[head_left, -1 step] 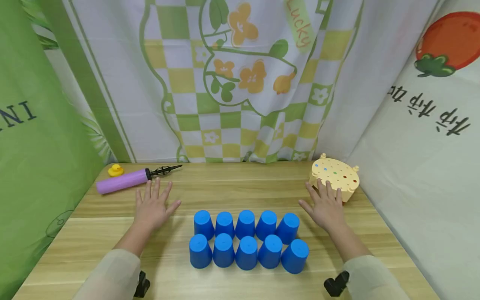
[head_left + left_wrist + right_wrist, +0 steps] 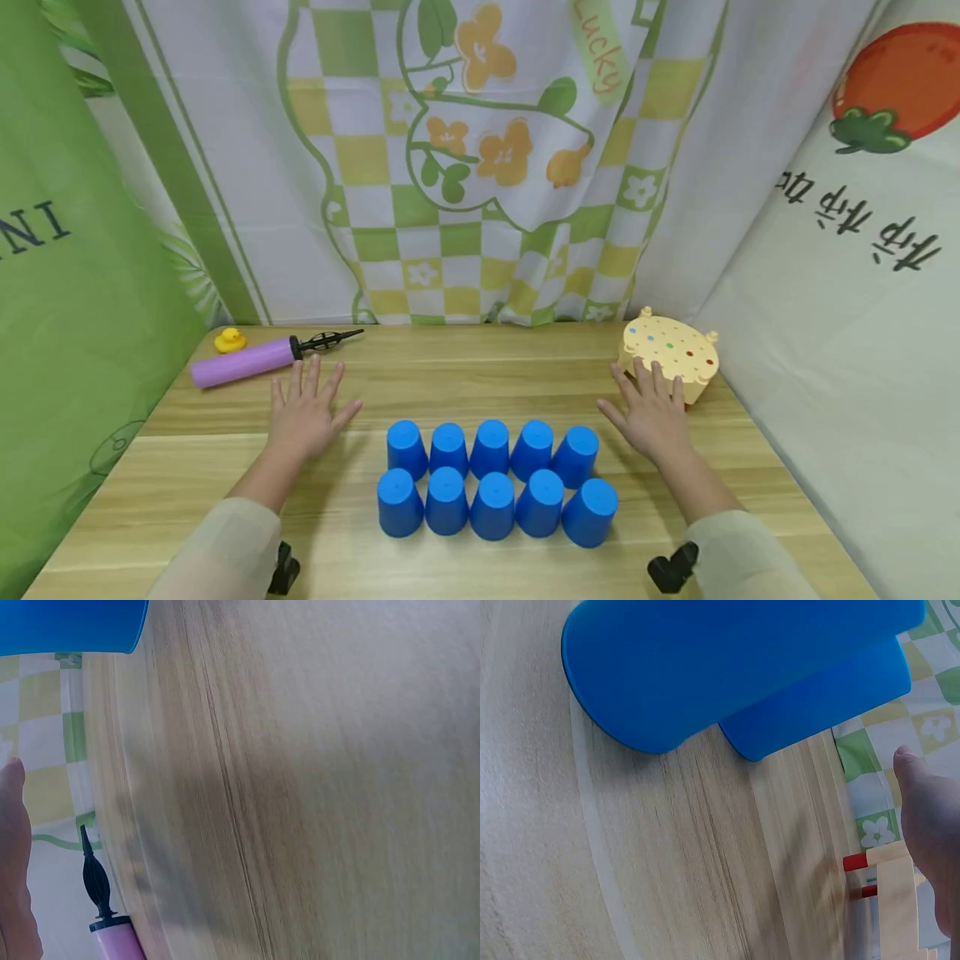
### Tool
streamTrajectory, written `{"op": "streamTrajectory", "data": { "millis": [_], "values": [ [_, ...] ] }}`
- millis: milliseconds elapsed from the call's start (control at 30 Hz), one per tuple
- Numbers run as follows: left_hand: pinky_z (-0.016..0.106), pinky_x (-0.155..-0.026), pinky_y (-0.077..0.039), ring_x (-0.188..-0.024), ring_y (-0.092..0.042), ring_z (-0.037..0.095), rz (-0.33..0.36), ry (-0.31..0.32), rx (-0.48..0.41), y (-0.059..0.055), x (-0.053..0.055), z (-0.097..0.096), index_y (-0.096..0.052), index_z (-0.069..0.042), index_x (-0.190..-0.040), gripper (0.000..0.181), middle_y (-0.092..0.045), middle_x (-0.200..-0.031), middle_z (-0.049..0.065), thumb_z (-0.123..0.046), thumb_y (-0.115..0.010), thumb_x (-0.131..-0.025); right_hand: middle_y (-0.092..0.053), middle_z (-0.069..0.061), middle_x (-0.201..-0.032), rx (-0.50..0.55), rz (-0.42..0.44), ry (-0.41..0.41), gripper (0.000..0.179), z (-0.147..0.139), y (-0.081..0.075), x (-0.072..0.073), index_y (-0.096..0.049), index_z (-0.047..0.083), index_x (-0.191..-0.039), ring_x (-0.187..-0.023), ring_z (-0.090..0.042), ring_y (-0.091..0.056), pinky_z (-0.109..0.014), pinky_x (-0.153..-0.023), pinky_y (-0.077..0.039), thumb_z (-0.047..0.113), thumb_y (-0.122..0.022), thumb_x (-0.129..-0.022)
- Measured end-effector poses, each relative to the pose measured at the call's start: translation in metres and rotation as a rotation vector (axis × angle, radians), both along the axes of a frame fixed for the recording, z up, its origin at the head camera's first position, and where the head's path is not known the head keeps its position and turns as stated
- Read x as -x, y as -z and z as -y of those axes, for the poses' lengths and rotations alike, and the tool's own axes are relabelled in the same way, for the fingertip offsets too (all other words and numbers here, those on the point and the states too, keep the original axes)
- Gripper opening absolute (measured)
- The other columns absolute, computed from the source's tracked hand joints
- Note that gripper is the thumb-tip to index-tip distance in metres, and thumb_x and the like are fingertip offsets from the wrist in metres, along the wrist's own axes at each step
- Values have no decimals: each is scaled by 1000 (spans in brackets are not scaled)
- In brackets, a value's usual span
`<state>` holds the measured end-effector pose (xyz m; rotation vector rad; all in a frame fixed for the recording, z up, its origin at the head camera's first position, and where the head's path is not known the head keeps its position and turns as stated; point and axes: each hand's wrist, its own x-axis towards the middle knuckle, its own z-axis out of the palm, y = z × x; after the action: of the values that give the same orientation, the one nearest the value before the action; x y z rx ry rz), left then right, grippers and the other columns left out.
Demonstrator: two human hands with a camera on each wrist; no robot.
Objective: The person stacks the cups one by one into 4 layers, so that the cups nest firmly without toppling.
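Observation:
Several blue cups stand upside down in two rows on the wooden table, between my two hands. My left hand is to the left of the rows, fingers spread and straight, holding nothing. Its fingertips are near the black nozzle of a purple hand pump. On the other side, my right hand has its fingers spread too and holds nothing; its fingertips overlap the front of a cream-coloured box with coloured dots in the head view. In the right wrist view, the thumb points away from the cups.
A yellow rubber duck sits behind the pump at the back left. Patterned curtain cloth hangs along the table's back edge. Green cloth borders the left side, and white cloth the right.

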<state>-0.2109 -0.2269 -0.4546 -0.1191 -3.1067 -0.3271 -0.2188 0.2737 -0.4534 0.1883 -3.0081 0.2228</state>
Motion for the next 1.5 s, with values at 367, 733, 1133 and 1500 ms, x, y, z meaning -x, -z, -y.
{"op": "streamTrajectory", "data": {
  "millis": [367,733,1133,1500],
  "values": [
    [70,-116,4,-148,6,49,-5,26,-70,-2,-1,2,-13,-14,-158,81,6,-163,24,-66,-28,-98,-21,-28,-159,137,12,-32,68,2,-7,-7,-34,8,-151,-146,-50,-16,-71,-115,-10,53,-44,-100],
    [56,-114,-34,-139,-40,42,155,75,-798,-6,-28,-30,-39,-5,-149,69,-42,-151,22,-38,-65,-94,-52,-25,-140,653,231,-101,55,19,-16,-38,-50,2,-139,-127,-43,-51,-58,-104,-45,38,-58,-98],
    [52,-111,-40,-133,-49,40,260,125,-927,13,-35,-47,-51,-1,-140,63,-53,-143,20,-29,-74,-88,-55,-17,-140,730,389,-113,66,25,0,-45,-50,8,-141,-124,-38,-54,-52,-102,-49,39,-73,-88],
    [50,-106,-47,-130,-53,40,273,81,-919,13,-35,-52,-53,-5,-139,64,-56,-140,18,-32,-76,-86,-55,-18,-140,740,404,-86,67,24,-3,-47,-51,9,-141,-126,-39,-54,-52,-102,-49,39,-75,-86]
  ]
}}
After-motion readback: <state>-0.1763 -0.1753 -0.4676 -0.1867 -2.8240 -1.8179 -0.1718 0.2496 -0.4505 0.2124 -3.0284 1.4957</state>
